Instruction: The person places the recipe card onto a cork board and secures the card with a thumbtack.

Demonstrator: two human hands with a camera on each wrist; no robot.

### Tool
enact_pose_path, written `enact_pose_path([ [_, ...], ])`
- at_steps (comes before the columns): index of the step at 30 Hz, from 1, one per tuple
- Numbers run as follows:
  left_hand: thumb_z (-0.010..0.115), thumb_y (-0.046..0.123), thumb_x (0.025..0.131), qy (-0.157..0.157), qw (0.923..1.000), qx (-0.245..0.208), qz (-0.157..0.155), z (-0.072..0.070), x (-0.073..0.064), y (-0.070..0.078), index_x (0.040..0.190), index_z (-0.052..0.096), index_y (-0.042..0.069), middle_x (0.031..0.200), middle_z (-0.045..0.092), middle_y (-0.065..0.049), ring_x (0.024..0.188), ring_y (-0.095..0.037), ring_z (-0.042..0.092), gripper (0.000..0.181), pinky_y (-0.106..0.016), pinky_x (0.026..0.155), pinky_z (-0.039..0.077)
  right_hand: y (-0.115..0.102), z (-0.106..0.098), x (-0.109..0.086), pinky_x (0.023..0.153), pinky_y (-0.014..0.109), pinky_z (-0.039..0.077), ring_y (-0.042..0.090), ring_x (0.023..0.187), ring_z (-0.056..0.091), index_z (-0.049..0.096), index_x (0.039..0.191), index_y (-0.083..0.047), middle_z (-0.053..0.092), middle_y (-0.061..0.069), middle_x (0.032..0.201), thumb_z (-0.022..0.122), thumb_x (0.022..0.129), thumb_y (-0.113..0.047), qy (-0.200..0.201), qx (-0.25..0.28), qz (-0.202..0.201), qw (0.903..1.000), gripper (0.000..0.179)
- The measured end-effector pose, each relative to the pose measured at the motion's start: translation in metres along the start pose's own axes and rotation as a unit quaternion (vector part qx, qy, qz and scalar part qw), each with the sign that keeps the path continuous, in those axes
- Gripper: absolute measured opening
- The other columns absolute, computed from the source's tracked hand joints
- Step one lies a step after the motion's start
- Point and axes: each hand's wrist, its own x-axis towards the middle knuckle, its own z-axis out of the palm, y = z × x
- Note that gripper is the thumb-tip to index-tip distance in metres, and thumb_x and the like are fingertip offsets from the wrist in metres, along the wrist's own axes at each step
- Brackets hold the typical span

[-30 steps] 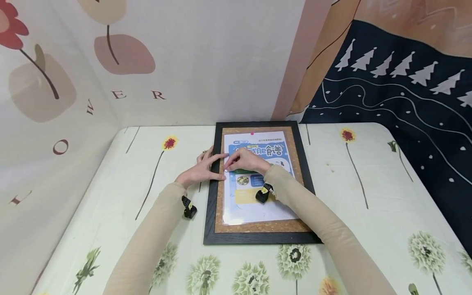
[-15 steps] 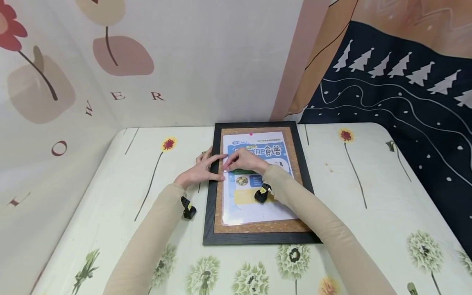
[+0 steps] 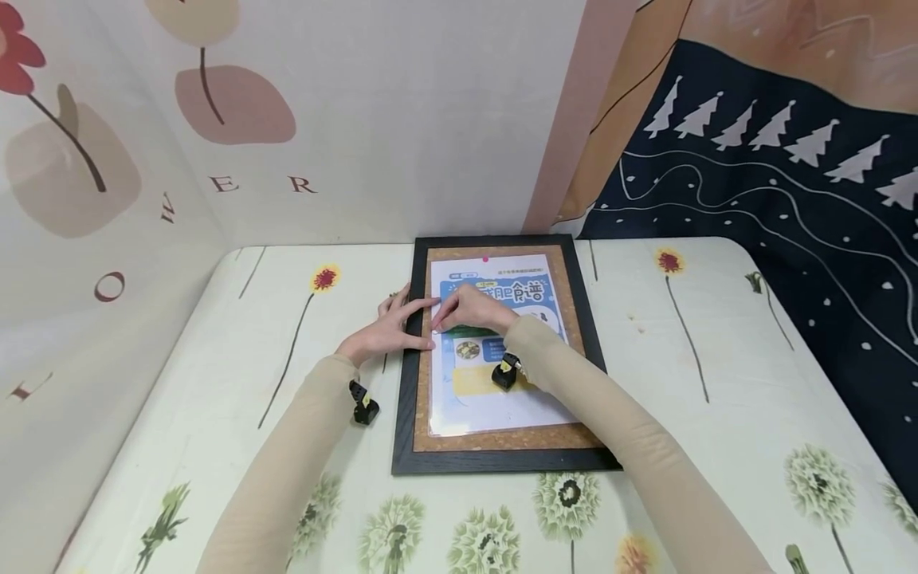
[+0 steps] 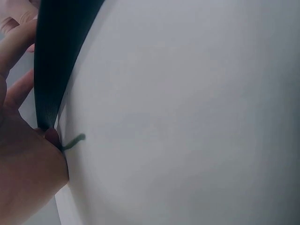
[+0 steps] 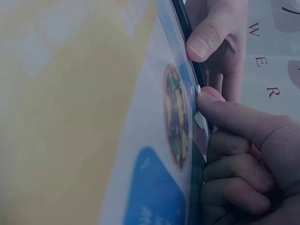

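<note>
A laminated poster (image 3: 473, 406) with blue and yellow print lies on a cork board (image 3: 495, 442) in a black frame (image 3: 502, 461). At its left edge my right hand (image 3: 475, 309) pinches a small white pin (image 5: 200, 121) between thumb and forefinger, the other fingers curled; the pin is mostly covered. My left hand (image 3: 383, 333) straddles the frame's left side. Its thumb and forefinger stretch onto the poster's left margin, above and below the pin, while the other fingers lie along the frame's outer side, partly hidden. A pink pin (image 3: 485, 259) sits at the poster's top middle.
The board lies flat on a table with a white flowered cloth (image 3: 301, 446), its top near the table's back edge. A pale printed curtain (image 3: 373, 119) hangs behind, with a dark tree-patterned cloth (image 3: 774, 175) at right. Each wrist carries a small black camera (image 3: 366, 410).
</note>
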Motion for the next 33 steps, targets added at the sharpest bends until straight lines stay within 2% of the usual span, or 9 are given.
enact_pose_path([
  [7, 0.076, 0.036, 0.083, 0.004, 1.0000, -0.001, 0.006, 0.000, 0.002, 0.000, 0.150, 0.035, 0.024, 0.159, -0.017, -0.010, 0.139, -0.038, -0.016, 0.080, -0.075, 0.098, 0.006, -0.004, 0.002, -0.001, 0.069, 0.022, 0.043, 0.013, 0.073, 0.057, 0.077, 0.088, -0.003, 0.072, 0.003, 0.083, 0.072, 0.084, -0.003, 0.001, 0.004, -0.007, 1.0000, 0.006],
  [11, 0.076, 0.035, 0.083, 0.003, 1.0000, 0.002, 0.007, 0.001, 0.003, 0.001, 0.150, 0.035, 0.024, 0.159, -0.017, -0.009, 0.139, -0.038, -0.016, 0.079, -0.075, 0.099, 0.007, -0.004, 0.001, -0.002, 0.062, 0.023, 0.039, 0.014, 0.068, 0.052, 0.077, 0.088, -0.003, 0.072, 0.003, 0.086, 0.072, 0.085, -0.003, 0.005, 0.005, 0.008, 0.9999, 0.006],
  [17, 0.075, 0.036, 0.084, 0.003, 0.9999, 0.005, 0.008, 0.001, 0.002, 0.004, 0.150, 0.035, 0.023, 0.159, -0.017, -0.011, 0.139, -0.040, -0.016, 0.079, -0.076, 0.098, 0.007, -0.004, 0.003, -0.005, 0.071, 0.022, 0.042, 0.014, 0.079, 0.058, 0.078, 0.090, -0.006, 0.072, 0.000, 0.090, 0.073, 0.085, -0.006, 0.013, -0.002, 0.026, 0.9996, 0.006],
  [19, 0.075, 0.036, 0.084, 0.003, 0.9999, 0.005, 0.010, 0.001, 0.001, 0.004, 0.150, 0.035, 0.023, 0.159, -0.017, -0.011, 0.139, -0.040, -0.016, 0.079, -0.076, 0.098, 0.007, -0.003, 0.003, -0.006, 0.066, 0.022, 0.042, 0.013, 0.071, 0.056, 0.078, 0.090, -0.007, 0.072, 0.000, 0.088, 0.073, 0.086, -0.007, 0.016, -0.001, 0.034, 0.9993, 0.007],
  [23, 0.075, 0.035, 0.084, 0.003, 0.9999, 0.006, 0.010, 0.002, 0.001, 0.003, 0.150, 0.035, 0.022, 0.159, -0.016, -0.012, 0.139, -0.041, -0.015, 0.079, -0.076, 0.098, 0.007, -0.003, 0.006, -0.007, 0.049, 0.024, 0.032, 0.011, 0.052, 0.036, 0.078, 0.089, -0.010, 0.071, 0.000, 0.086, 0.071, 0.087, -0.008, 0.023, 0.009, 0.055, 0.9982, 0.007],
  [24, 0.075, 0.035, 0.084, 0.003, 0.9999, 0.007, 0.009, 0.001, 0.001, 0.002, 0.150, 0.035, 0.022, 0.159, -0.016, -0.013, 0.139, -0.041, -0.015, 0.078, -0.076, 0.098, 0.007, -0.003, 0.007, -0.007, 0.047, 0.025, 0.027, 0.011, 0.049, 0.029, 0.078, 0.089, -0.010, 0.070, 0.000, 0.086, 0.071, 0.087, -0.008, 0.025, 0.014, 0.059, 0.9979, 0.007],
  [26, 0.075, 0.035, 0.083, 0.004, 0.9999, 0.008, 0.007, 0.001, 0.001, 0.001, 0.150, 0.035, 0.022, 0.158, -0.016, -0.014, 0.138, -0.042, -0.015, 0.079, -0.076, 0.098, 0.006, -0.004, 0.009, -0.007, 0.045, 0.026, 0.025, 0.012, 0.049, 0.023, 0.078, 0.088, -0.011, 0.070, 0.001, 0.086, 0.071, 0.088, -0.008, 0.029, 0.018, 0.064, 0.9974, 0.007],
  [33, 0.076, 0.036, 0.082, 0.004, 1.0000, 0.004, 0.006, 0.001, 0.001, -0.003, 0.150, 0.035, 0.025, 0.159, -0.017, -0.011, 0.139, -0.040, -0.016, 0.080, -0.075, 0.099, 0.007, -0.006, 0.013, -0.008, 0.045, 0.024, 0.026, 0.010, 0.045, 0.026, 0.077, 0.090, -0.009, 0.070, 0.002, 0.088, 0.070, 0.088, -0.007, 0.035, 0.042, 0.065, 0.9964, 0.007],
])
